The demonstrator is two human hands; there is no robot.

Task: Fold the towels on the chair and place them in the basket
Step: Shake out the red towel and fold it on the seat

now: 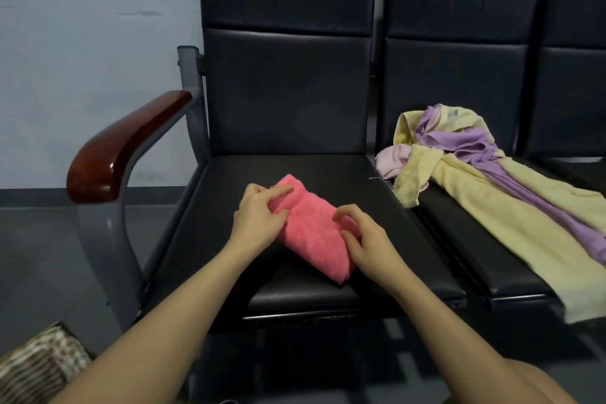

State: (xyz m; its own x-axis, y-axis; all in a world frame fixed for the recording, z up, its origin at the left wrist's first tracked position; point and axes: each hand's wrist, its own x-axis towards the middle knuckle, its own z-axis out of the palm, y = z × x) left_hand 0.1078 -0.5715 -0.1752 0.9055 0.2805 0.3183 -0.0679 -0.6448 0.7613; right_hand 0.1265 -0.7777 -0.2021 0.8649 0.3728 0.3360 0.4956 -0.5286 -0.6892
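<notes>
We see a black chair seat (295,298) carrying a folded pink towel (314,233); on the seat to its right (475,259) lie crumpled yellow (511,207), purple (465,141) and pale pink towels (392,159).

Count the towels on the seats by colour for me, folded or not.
Coral pink towel, folded, under both hands: 1
Yellow towel: 1
Purple towel: 1
Pale pink towel: 1
Total: 4 that I can tell apart; the heap may hide more.
</notes>
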